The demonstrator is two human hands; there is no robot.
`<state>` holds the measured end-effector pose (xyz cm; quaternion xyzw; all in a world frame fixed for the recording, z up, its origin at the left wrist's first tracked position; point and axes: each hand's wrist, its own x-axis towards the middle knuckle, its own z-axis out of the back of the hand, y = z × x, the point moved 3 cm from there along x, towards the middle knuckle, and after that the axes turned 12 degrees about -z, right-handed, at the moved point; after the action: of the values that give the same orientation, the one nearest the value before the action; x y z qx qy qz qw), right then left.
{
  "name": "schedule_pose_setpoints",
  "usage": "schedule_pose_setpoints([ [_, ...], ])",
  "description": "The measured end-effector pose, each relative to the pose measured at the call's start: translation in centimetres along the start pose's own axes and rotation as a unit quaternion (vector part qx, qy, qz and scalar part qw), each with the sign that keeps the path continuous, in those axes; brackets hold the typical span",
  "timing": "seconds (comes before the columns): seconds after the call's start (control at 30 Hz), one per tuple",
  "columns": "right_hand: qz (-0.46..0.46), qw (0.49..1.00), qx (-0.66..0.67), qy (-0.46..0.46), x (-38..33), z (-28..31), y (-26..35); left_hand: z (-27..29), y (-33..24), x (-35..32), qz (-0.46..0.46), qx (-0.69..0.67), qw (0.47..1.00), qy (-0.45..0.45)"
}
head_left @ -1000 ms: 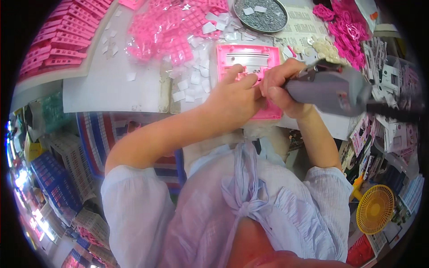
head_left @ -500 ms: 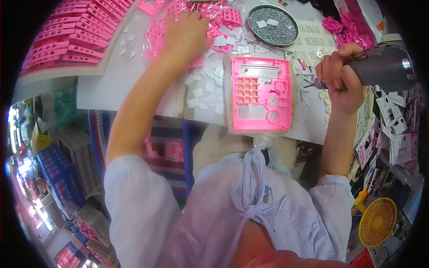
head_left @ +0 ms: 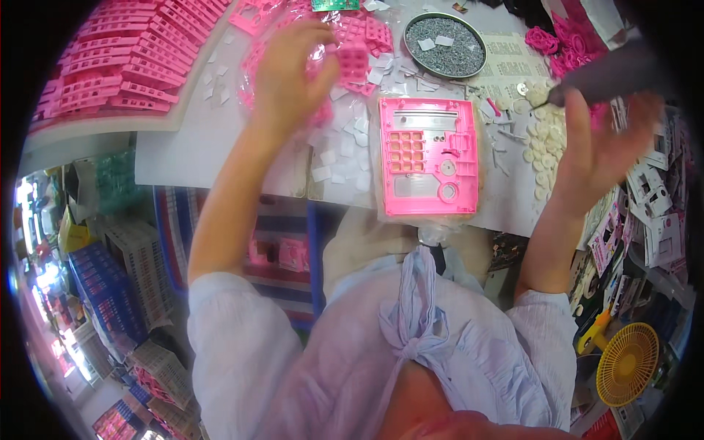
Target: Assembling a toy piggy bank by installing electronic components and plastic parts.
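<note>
Over a heap of pink parts, my left hand (head_left: 290, 77) is closed, thumb and fingers at the edge of a pink grid-shaped keypad piece (head_left: 353, 62). My right hand (head_left: 605, 147) has its fingers spread and smeared by motion. Just above it, a dark electric screwdriver (head_left: 612, 73) is blurred, its thin bit pointing left; the hand does not wrap round it. In front of me lies a pink plastic housing (head_left: 429, 158), with square key openings, a round hole and small posts, on a padded, plastic-wrapped block.
A round tin of small grey screws (head_left: 445, 44) stands at the back. Stacked pink frames (head_left: 128, 55) fill the far left. White paper squares (head_left: 345, 158) and cream discs (head_left: 544, 154) lie about the housing. A green circuit board (head_left: 335, 4) sits at the top edge. A yellow fan (head_left: 627, 364) stands lower right.
My left hand has drawn back a little from the heap with a keypad piece at its fingers. My right hand has opened off the screwdriver, which has moved up.
</note>
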<state>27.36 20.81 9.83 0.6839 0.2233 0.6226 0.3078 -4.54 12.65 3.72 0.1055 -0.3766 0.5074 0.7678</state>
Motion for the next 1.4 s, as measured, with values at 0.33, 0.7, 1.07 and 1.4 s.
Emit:
schedule_pose_setpoints([
  [0.33,-0.351,0.733,-0.012,0.582,-7.2,-5.8,-1.5,-1.6,-9.5,-4.0,0.306,-0.404,0.852,0.129],
  [0.7,-0.169,0.808,-0.165,0.539,-10.7,-6.5,-3.9,1.5,-8.1,-4.7,0.303,-0.283,0.906,0.090],
  [1.07,0.066,0.741,-0.248,0.621,-13.0,-3.8,-0.3,3.6,0.6,-1.8,0.222,-0.149,0.963,0.023],
  [1.4,0.041,0.710,-0.258,0.654,-13.2,-4.4,0.4,-2.8,11.1,7.1,0.293,0.107,0.938,0.152],
])
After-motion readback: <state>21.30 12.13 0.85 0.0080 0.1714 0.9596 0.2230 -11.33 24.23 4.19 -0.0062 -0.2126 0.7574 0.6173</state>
